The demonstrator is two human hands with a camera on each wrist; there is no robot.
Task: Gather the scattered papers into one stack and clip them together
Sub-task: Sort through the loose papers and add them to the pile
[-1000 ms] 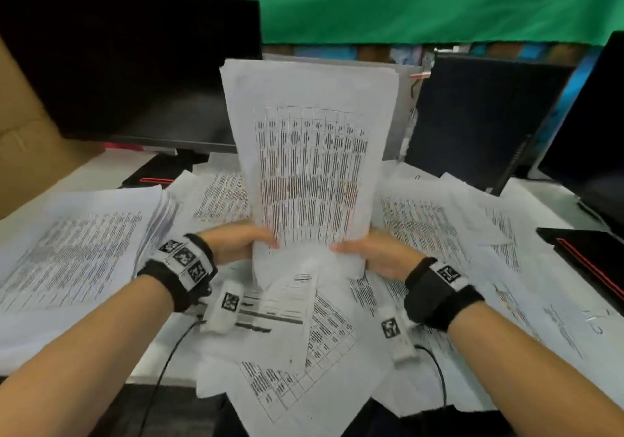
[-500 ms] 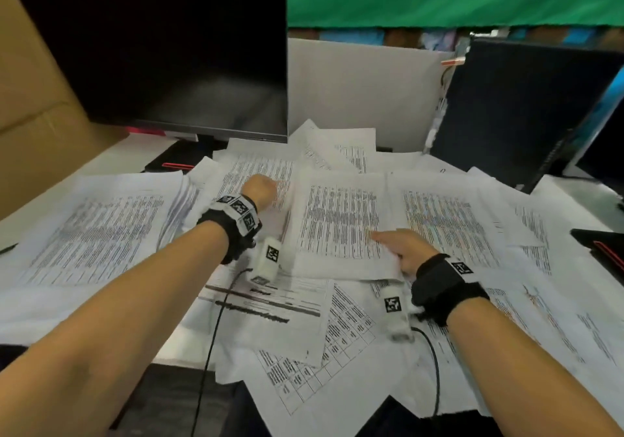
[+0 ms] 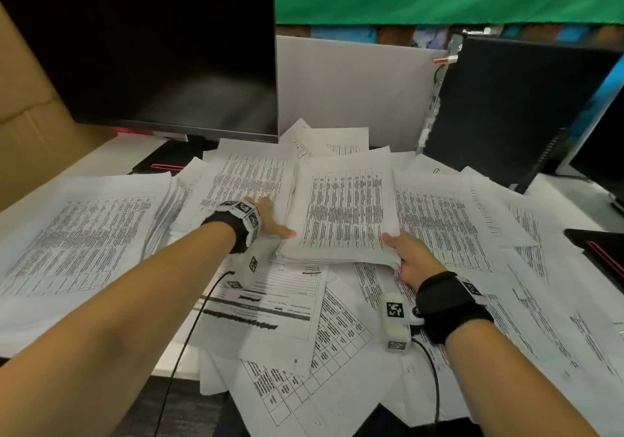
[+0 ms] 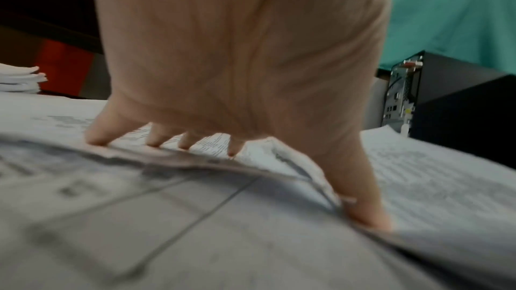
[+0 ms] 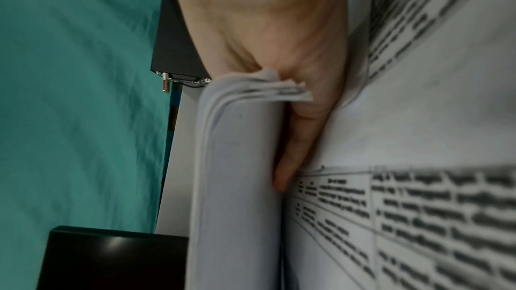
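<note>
A thick stack of printed papers lies flat at the middle of the desk on top of scattered loose sheets. My right hand grips the stack's near right corner, thumb on top and fingers underneath; the right wrist view shows the corner pinched against my palm. My left hand rests on the sheets just left of the stack, its thumb against the stack's left edge. In the left wrist view its spread fingertips press down on paper.
A second thick paper pile sits at the left. A dark monitor stands behind, a computer tower at the back right, and a cardboard box at far left. Loose sheets overhang the desk's front edge.
The stack, held upright in both hands a second ago, now lies flat on the desk. My left hand let go, went to the left sheets, then came back to the stack's left edge.
</note>
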